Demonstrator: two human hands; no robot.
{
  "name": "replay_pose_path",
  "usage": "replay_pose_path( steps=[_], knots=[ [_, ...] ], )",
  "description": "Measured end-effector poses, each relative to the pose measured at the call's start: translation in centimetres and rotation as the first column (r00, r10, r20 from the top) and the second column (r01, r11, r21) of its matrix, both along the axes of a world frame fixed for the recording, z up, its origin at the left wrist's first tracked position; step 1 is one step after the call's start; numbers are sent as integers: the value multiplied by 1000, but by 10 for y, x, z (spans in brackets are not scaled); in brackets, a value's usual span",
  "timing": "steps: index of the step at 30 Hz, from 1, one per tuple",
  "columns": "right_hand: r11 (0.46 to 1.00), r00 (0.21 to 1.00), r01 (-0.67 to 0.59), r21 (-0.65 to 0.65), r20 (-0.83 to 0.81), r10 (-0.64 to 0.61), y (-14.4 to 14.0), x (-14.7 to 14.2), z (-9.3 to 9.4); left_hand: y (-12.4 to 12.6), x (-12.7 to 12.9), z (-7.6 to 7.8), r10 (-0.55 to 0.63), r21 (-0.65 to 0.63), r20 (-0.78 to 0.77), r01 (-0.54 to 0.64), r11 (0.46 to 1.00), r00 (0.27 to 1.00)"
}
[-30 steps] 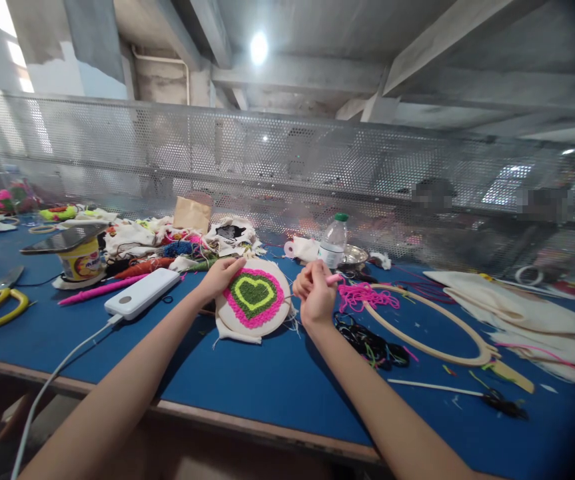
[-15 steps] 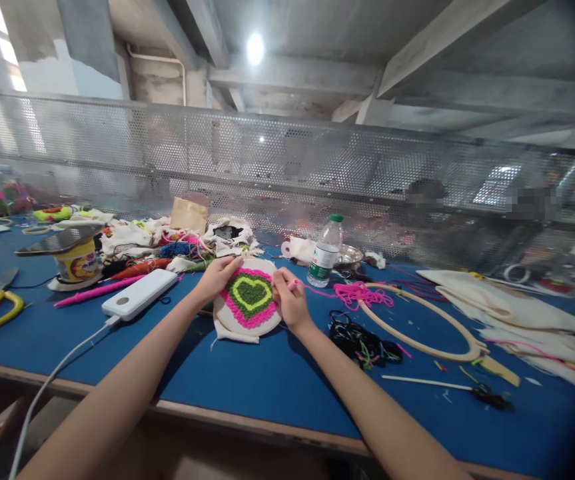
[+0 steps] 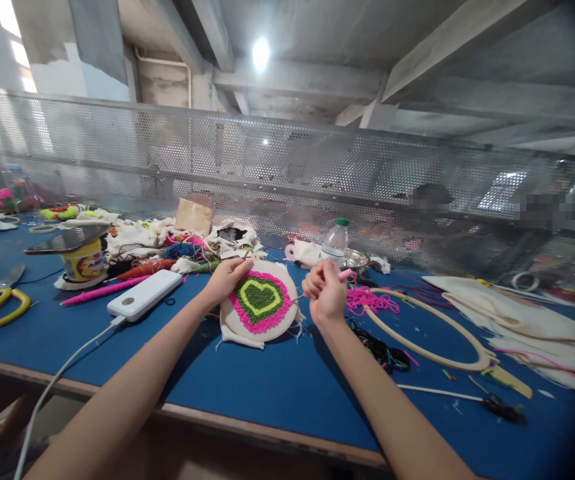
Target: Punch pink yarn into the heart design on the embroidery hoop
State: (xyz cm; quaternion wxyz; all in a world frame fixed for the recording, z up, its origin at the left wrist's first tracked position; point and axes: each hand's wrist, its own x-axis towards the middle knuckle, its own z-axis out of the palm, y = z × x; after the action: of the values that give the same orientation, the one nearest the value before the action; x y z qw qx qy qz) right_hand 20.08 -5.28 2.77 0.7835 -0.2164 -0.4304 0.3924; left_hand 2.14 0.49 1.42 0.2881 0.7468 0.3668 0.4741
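Observation:
My left hand [image 3: 226,280] is closed on the upper left rim of a round embroidery hoop [image 3: 234,325], which is tilted up above the table. Its white cloth carries a looped heart in dark green, yellow-green and bright pink yarn. Off to the hoop's right, my right hand [image 3: 326,293] is wrapped round a punch needle [image 3: 347,274]. The tool's pink handle end sticks out beyond the fist, and its thin metal shaft points toward the hoop's right edge. Whether the tip touches the cloth I cannot tell. Pink yarn [image 3: 373,300] lies piled just behind this hand.
A green-capped bottle [image 3: 336,240] stands behind my right hand. To the right lie a large empty hoop [image 3: 432,323], black yarn [image 3: 384,350] and white cloth [image 3: 507,310]. On the left are a white power bank [image 3: 144,295] with cable, scissors [image 3: 0,310] and a phone-topped cup [image 3: 84,263].
My right hand has moved right, away from the heart, with the punch needle. Between hand and hoop, the metal shaft now shows. My left hand keeps its hold on the hoop.

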Motion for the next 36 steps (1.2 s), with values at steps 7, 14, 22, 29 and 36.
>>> replay_pose_path(
  steps=[7,14,22,29,36],
  knots=[
    [999,999,19,40,27,-20,-4,-2,3,-4,0,5,-3,15,-16,4,1000,1000],
    [998,964,-38,45,266,25,-4,-11,-17,-11,3,11,-23,52,-8,23,998,1000],
    [996,921,-81,-30,379,86,9,-19,-32,-7,-2,7,-15,11,16,15,1000,1000],
    [997,998,-67,33,19,67,3,-11,-9,-1,1,5,-49,-22,2,49,999,999],
    [997,999,-38,63,32,36,-6,-11,-6,-4,1,7,-26,-19,-2,26,999,1000]
  ],
)
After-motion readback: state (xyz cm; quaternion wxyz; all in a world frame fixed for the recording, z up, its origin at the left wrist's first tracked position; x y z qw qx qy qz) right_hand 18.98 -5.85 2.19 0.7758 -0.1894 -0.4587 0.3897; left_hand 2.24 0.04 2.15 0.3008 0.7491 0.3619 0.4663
